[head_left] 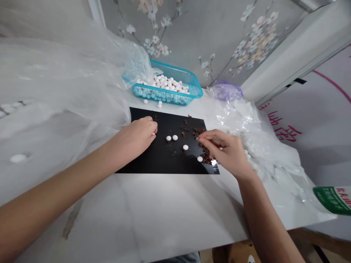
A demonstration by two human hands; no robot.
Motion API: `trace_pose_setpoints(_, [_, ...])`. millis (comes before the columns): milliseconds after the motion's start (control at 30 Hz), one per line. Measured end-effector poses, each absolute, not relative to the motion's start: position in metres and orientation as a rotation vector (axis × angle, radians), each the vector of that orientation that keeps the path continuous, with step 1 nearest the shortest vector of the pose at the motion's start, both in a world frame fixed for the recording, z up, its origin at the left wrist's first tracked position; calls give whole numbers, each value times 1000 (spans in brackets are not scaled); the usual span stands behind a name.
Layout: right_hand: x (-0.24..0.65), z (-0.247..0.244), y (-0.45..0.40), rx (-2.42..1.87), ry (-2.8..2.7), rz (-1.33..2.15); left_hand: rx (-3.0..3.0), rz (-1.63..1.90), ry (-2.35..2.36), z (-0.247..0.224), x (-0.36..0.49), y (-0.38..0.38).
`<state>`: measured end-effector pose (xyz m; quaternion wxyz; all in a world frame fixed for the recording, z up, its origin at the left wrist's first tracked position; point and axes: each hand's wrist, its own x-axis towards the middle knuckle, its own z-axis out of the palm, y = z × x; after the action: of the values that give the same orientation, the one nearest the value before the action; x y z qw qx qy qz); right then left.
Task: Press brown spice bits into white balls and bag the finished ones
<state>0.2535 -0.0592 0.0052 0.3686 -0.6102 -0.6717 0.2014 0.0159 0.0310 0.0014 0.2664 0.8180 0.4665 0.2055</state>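
My left hand is closed over the left part of a black mat, with a sliver of a white ball showing at its fingertips. At the mat's right side, my right hand pinches a tiny brown piece, mostly hidden by the fingertips, above a pile of small brown pieces. Between the hands lie several loose white balls, some with brown bits against them. A few brown pieces are scattered near the mat's back edge.
Behind the mat stands a blue plastic basket of white balls. A large clear plastic bag covers the left side. More plastic bags lie on the right, near a bottle with a green label. The white table's front edge is close.
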Motion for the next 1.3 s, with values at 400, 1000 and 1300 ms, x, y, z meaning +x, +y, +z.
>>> trace_pose_setpoints(400, [228,4,-65,-1312,-1411,876,872,726,743,-19,55,-18])
trace_pose_setpoints(1000, [220,7,-69,-1276,-1460,1078,825,686,714,-21,52,-17])
trace_pose_setpoints(1300, [218,3,-67,-1241,-1377,1107,839,683,684,-22,52,-16])
